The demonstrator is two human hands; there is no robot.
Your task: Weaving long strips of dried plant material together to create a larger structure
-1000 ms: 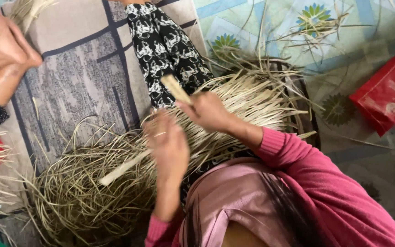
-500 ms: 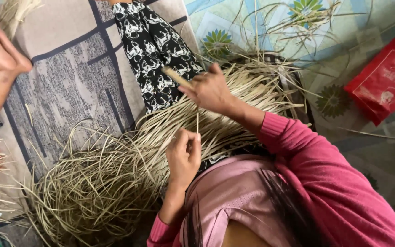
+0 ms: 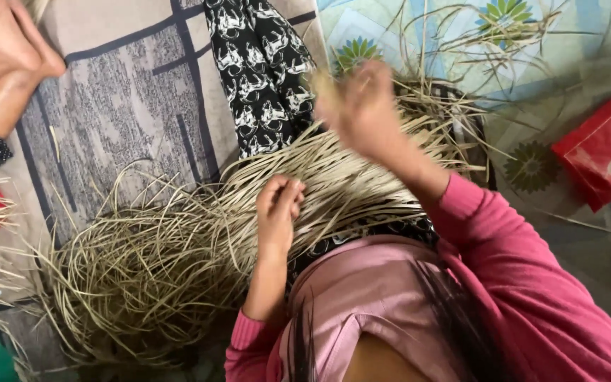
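Observation:
A bundle of pale flat reed strips (image 3: 362, 187) lies across my lap. My left hand (image 3: 279, 206) rests on it with the fingertips pinched together, apparently on a thin strip. My right hand (image 3: 363, 107) is raised over the far end of the bundle and is blurred by motion. It is closed around a short pale flat stick (image 3: 322, 82) that pokes out to the left. Both sleeves are pink.
A tangled heap of curled strips (image 3: 129, 276) fills the lower left on a grey patterned mat (image 3: 121, 106). A black-and-white patterned trouser leg (image 3: 256, 71) stretches ahead. Another person's foot (image 3: 5, 49) is at top left. A red packet (image 3: 602, 152) lies on the floral floor covering at right.
My right hand has swung up and away with the stick. My left hand let go of a long flat strip, pinched a thin one, and has dropped onto the bundle.

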